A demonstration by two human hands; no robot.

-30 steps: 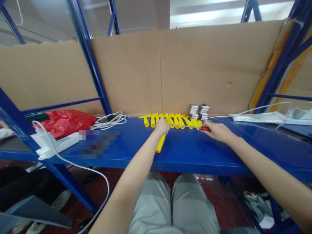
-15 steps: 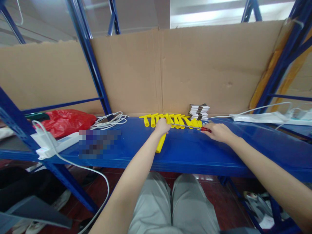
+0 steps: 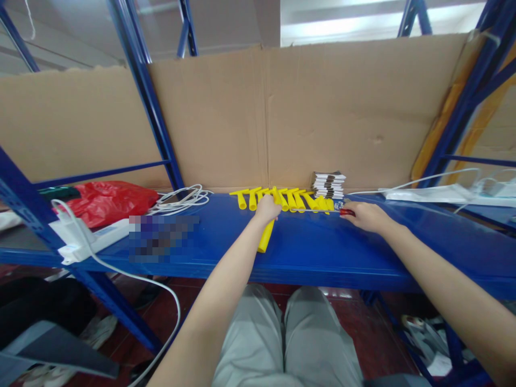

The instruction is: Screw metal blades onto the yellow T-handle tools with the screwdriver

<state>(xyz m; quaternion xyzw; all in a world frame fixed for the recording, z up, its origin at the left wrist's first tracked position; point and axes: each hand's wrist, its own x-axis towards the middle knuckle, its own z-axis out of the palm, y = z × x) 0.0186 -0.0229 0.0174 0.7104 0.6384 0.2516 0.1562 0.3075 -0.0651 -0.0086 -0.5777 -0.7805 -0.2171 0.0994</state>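
Note:
My left hand (image 3: pixel 266 210) is closed around a yellow T-shaped piece (image 3: pixel 265 238), whose thick tube points toward the front edge of the blue shelf. In my right hand (image 3: pixel 365 216) is the red handle of a screwdriver (image 3: pixel 347 212). Its thin metal shaft runs left toward the piece in my left hand; whether the tip touches it is too small to tell. Behind both hands lies a row of several similar yellow pieces (image 3: pixel 299 200). A stack of white folded papers (image 3: pixel 329 185) stands behind the right end of that row.
A cardboard sheet (image 3: pixel 209 118) backs the blue shelf (image 3: pixel 322 252). To the left are a red plastic bag (image 3: pixel 113 203), coiled white cable (image 3: pixel 181 199) and a white power strip (image 3: pixel 108 235). White packaging (image 3: pixel 435 194) lies at the right. Blue posts frame both sides.
My right hand has moved slightly right with the screwdriver, and the shaft lies more level. My left hand and the yellow piece in it have hardly moved.

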